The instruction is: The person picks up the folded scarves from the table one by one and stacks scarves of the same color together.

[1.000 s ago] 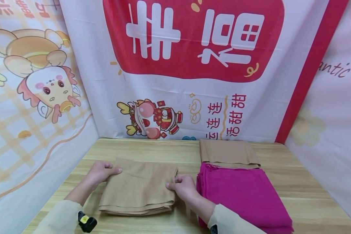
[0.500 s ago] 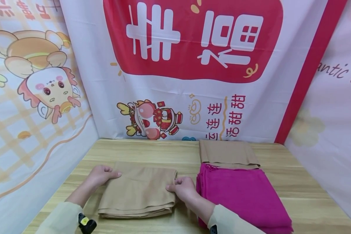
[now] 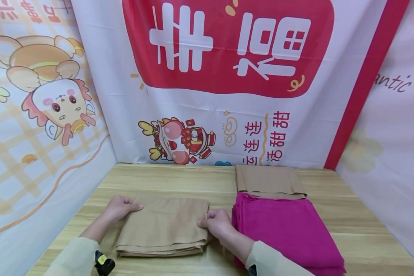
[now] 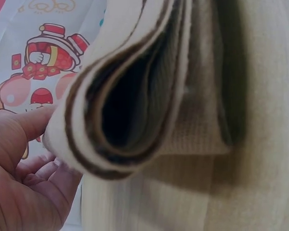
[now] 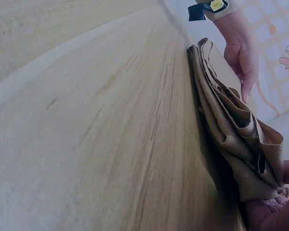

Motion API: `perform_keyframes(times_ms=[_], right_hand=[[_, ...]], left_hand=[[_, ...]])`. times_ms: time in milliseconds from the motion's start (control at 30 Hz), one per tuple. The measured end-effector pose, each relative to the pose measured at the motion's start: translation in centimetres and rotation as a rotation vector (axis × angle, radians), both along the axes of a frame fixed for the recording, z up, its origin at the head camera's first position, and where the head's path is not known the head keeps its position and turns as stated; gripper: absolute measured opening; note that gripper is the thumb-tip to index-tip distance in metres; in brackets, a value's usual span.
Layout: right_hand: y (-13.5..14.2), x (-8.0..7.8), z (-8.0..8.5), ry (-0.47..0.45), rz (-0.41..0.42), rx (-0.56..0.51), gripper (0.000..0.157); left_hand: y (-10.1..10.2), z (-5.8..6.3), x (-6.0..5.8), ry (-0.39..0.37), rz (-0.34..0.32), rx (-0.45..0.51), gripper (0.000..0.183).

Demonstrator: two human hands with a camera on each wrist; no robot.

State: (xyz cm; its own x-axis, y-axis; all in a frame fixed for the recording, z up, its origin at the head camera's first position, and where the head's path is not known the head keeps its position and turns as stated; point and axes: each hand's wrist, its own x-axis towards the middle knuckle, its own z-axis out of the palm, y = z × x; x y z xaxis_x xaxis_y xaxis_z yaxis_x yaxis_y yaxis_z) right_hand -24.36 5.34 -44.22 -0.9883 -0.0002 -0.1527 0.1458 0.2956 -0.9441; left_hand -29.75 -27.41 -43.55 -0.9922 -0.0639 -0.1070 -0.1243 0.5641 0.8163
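Rectangular, folded tan cloth of ribbed weave [image 3: 163,224] pinched at both sides

A white fabric sheet [image 3: 305,130], printed with red and with cartoon figures, hangs smooth but faintly creased behind a flat, pale wood-grain table [image 3: 179,178]. On the right half of the table lies a thick, soft-looking magenta cloth [image 3: 286,234] folded into a squarish stack with crinkled edges. The tan cloth is over the left-middle of the table, apart from the magenta stack: matt, several layers deep, its near edge uneven. In the left wrist view its side rounds into a teardrop-shaped loop with a dark hollow; in the right wrist view the layers bunch and ripple. Whether all its underside meets the wood cannot be told.

The left hand [image 3: 120,207] is closed on the far part of the left side, thumb on top. The right hand [image 3: 218,223] clasps the right side between thumb and bent fingers, hiding part of that edge.

A second, smaller folded brown-tan cloth [image 3: 269,179] sits directly behind the magenta stack. The right hand occupies the gap before that stack, and a small black wrist device [image 3: 104,264] hangs at the left cuff.
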Motion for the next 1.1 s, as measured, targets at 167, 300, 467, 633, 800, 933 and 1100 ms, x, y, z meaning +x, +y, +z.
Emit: perform_keyframes(times_ms=[167, 300, 467, 633, 800, 933, 1100], right_hand=[[0.07, -0.12, -0.12, -0.009, 0.000, 0.026, 0.014], [0.13, -0.12, -0.13, -0.013, 0.019, 0.047, 0.015], [0.35, -0.01, 0.04, -0.031, 0.051, 0.037, 0.015], [0.58, 0.11, 0.22, -0.054, 0.059, 0.021, 0.018], [0.80, 0.27, 0.29, -0.055, 0.075, 0.015, 0.025], [0.88, 0.41, 0.30, -0.063, 0.096, -0.009, 0.027], [0.89, 0.39, 0.44, -0.109, 0.110, -0.019, 0.029]], left_hand=[[0.01, -0.15, 0.06, 0.002, -0.002, -0.004, 0.023], [-0.14, -0.34, 0.08, -0.010, -0.016, 0.010, 0.023], [-0.28, -0.63, 0.11, -0.026, -0.029, 0.038, 0.025], [-0.27, -0.68, 0.08, -0.027, -0.024, 0.047, 0.023], [-0.24, -0.67, 0.12, -0.035, -0.016, 0.026, 0.022], [-0.33, -0.76, 0.11, -0.044, -0.010, 0.021, 0.020], [-0.53, -0.74, 0.12, -0.037, -0.022, 0.011, 0.022]])
